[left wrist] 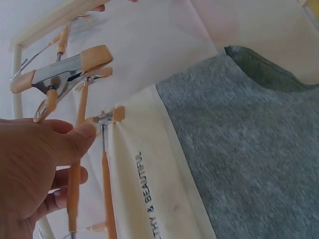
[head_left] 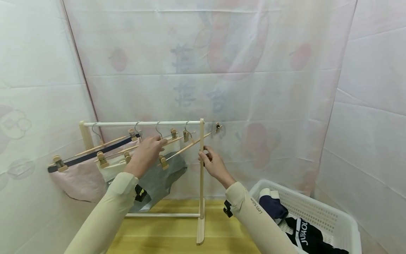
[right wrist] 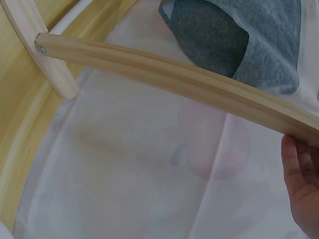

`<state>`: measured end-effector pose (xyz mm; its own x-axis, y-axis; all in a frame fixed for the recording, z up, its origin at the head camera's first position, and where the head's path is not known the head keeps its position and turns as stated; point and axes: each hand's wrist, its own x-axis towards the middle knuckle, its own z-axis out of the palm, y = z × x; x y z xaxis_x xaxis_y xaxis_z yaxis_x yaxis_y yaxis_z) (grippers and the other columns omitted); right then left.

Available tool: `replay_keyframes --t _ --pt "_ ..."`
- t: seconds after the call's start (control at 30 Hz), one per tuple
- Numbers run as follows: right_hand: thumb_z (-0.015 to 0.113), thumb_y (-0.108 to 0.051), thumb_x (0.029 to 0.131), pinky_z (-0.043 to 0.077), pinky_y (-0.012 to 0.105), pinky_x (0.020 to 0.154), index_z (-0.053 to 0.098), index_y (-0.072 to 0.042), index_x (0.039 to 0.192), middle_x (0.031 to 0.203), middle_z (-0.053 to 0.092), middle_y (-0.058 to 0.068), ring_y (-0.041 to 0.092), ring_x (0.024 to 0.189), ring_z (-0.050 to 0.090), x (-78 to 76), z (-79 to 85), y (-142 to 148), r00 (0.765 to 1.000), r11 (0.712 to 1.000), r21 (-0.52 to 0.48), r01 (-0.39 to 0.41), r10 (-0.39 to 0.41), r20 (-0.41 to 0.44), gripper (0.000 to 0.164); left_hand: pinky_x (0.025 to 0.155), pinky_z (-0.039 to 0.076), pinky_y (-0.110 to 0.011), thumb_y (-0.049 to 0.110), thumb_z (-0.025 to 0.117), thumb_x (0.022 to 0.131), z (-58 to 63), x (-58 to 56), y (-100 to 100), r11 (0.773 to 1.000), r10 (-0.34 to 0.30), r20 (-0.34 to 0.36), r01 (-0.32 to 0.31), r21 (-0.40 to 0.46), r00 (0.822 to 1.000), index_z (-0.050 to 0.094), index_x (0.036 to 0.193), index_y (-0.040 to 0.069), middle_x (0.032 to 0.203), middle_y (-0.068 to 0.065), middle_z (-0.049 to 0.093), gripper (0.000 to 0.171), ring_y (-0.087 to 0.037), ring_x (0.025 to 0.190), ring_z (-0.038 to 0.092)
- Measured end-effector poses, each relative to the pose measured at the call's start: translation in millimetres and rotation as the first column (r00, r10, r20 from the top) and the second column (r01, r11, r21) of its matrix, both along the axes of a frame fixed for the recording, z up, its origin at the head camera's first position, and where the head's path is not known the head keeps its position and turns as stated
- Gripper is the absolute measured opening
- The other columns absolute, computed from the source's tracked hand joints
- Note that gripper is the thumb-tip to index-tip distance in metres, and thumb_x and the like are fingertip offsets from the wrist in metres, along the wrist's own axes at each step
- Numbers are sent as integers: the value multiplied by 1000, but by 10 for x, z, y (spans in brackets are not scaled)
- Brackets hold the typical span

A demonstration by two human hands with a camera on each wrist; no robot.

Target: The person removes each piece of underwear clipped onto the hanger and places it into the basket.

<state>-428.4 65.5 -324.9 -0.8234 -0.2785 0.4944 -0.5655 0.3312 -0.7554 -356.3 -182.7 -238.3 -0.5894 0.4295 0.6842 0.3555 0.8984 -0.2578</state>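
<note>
A wooden clip hanger (left wrist: 74, 201) sits under the rack's white top rail (head_left: 149, 124), slanting among the other hangers, and the left hand (head_left: 147, 153) has it pinched, thumb on one side of the bar and fingers curled round the other, with no gap left between hand and wood. Just to the right, the front hanger (head_left: 185, 148) tilts upward past the rack's upright post (right wrist: 174, 82), its two clips bare of cloth. The right hand (head_left: 215, 164) is closed lightly on that post, with the thumb against it and the fingers bent at its far side. Beside the held hanger hangs a grey garment (head_left: 161, 180) with a cream top band that carries dark lettering, partly readable as "& BEAUTIFUL". Farther left, a pink garment (head_left: 82, 180) with a navy waistband hangs from two clips. The rack stands on a yellow wooden table (head_left: 234, 233). To the right, a white basket (head_left: 336, 211) holds a navy garment (head_left: 272, 207) with a cream end and a black garment (head_left: 312, 234) with white letters. Behind everything hangs a pale sheet (head_left: 285, 102) with faint fruit prints
</note>
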Motion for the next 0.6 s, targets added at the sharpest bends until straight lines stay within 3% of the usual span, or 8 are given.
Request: replay_keyframes --t 0.13,0.27,0.43,0.6 --pt "41 -47 91 53 31 67 46 -35 121 101 66 13 18 86 64 -6 0 22 1000 1000 -11 -8 9 4 33 60 51 -31 12 66 79 4 35 -36 1000 6 -19 -6 -2 1000 57 103 7 85 -6 58 26 -19 69 58" --pt "41 -48 90 54 33 70 46 -34 121 101 66 13 21 89 64 11 5 36 999 1000 -15 -21 21 28 34 56 49 -27 14 63 83 41 89 -87 999 22 16 -23 33 1000 54 100 6 88 -7 57 21 -16 63 55" --pt "43 -40 92 53 34 68 47 -26 124 100 66 15 25 88 64 101 102 68 998 1000 -23 -21 22 54 35 53 49 -33 16 58 87 134 150 -148 987 148 67 -152 54 987 55 100 8 87 -9 58 16 -20 64 56" --pt "44 -37 93 54 36 69 48 -23 124 98 66 15 24 88 64 116 140 81 998 999 -30 -37 39 41 34 47 45 -36 11 58 86 228 189 -210 952 300 131 -304 15 945 57 103 7 81 -13 60 18 -24 60 55"
